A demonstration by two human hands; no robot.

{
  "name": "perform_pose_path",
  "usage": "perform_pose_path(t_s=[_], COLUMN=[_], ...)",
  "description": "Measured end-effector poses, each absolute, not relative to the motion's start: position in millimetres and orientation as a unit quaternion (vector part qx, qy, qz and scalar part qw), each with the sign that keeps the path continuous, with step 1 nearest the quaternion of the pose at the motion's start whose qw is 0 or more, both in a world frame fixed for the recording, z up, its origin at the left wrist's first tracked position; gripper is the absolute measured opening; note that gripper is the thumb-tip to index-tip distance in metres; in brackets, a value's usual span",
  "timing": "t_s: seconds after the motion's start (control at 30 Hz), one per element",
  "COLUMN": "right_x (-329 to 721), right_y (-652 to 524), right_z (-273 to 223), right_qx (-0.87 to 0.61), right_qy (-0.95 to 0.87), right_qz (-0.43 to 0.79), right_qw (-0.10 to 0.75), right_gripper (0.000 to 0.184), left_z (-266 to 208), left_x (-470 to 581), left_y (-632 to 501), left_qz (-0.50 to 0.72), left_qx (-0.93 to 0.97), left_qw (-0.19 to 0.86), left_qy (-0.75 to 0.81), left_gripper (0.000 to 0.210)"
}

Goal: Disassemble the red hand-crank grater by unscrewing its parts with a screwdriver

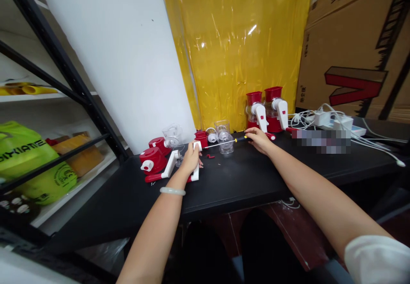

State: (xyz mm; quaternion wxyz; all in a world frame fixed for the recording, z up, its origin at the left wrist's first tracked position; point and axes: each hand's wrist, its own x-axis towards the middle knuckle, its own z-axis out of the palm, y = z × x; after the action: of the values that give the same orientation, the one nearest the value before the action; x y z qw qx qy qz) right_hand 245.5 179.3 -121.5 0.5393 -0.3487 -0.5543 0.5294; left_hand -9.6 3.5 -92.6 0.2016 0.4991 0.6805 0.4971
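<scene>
My left hand is closed round a white crank handle with a red grip, held just over the black table. In my right hand is a screwdriver, its dark and yellow handle between the fingers. The long shaft points left, and its tip meets the white end of the crank; the exact contact is too small to make out. Below the shaft lie small red pieces. Behind it stand a red part and clear plastic housings.
Red bases and another white crank lie at the left. Two assembled red-and-white rotary graters stand at the back right. White cables and a power strip cover the table's right end. A black-framed shelf rises at the left.
</scene>
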Motion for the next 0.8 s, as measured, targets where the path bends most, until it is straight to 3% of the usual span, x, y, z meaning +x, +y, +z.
perform_pose_path(t_s=[0.17,0.23,0.43,0.63,0.8], right_x=[245,245,248,247,249], right_y=[181,183,182,177,175], right_z=[-120,-122,-128,-122,-118], right_qx=[-0.302,-0.322,-0.409,-0.349,-0.271], right_qy=[-0.541,-0.555,-0.659,-0.583,-0.53], right_qz=[0.559,0.533,0.414,0.516,0.589], right_qw=[0.551,0.552,0.477,0.522,0.546], right_gripper=[0.026,0.02,0.032,0.027,0.035], left_z=[-94,-95,-94,-92,-91], left_x=[-11,-12,-13,-10,-7], left_y=[5,5,6,3,1], left_qz=[0.504,0.505,0.507,0.501,0.505], left_qx=[0.504,0.504,0.492,0.496,0.497], left_qw=[0.2,0.203,0.201,0.198,0.199], left_qy=[0.673,0.67,0.678,0.681,0.677], left_gripper=[0.04,0.04,0.04,0.039,0.038])
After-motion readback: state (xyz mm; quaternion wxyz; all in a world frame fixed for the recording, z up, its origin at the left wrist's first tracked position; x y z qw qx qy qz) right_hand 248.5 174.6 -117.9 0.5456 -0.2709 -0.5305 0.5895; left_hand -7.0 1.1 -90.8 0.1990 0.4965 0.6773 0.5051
